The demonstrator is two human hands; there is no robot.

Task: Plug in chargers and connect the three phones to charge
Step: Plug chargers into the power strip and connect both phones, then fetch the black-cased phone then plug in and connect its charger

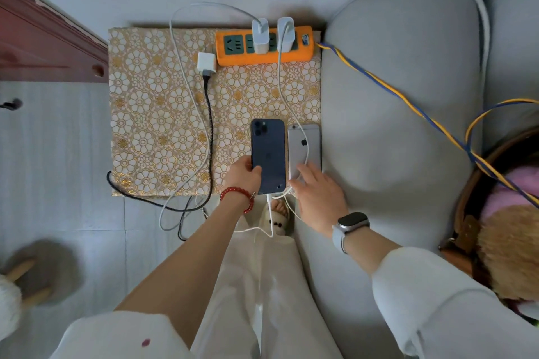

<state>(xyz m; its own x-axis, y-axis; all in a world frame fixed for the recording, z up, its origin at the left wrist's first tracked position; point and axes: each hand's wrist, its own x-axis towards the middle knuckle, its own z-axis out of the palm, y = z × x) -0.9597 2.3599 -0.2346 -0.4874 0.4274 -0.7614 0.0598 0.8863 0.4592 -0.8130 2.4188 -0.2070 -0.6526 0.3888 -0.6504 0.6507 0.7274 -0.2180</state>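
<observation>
An orange power strip lies at the back of a flower-patterned table. Two white chargers stand plugged into it. A third white charger with a black cable lies loose beside the strip's left end. My left hand grips the lower left edge of a dark blue phone lying face down, a white cable at its bottom end. My right hand rests with fingers spread on the lower end of a silver phone, also face down. Only two phones are in view.
A grey sofa cushion adjoins the table's right edge. A blue-and-yellow cord runs from the strip across the cushion. White and black cables hang over the table's front edge. A basket with plush toys sits at right; a slipper lies lower left.
</observation>
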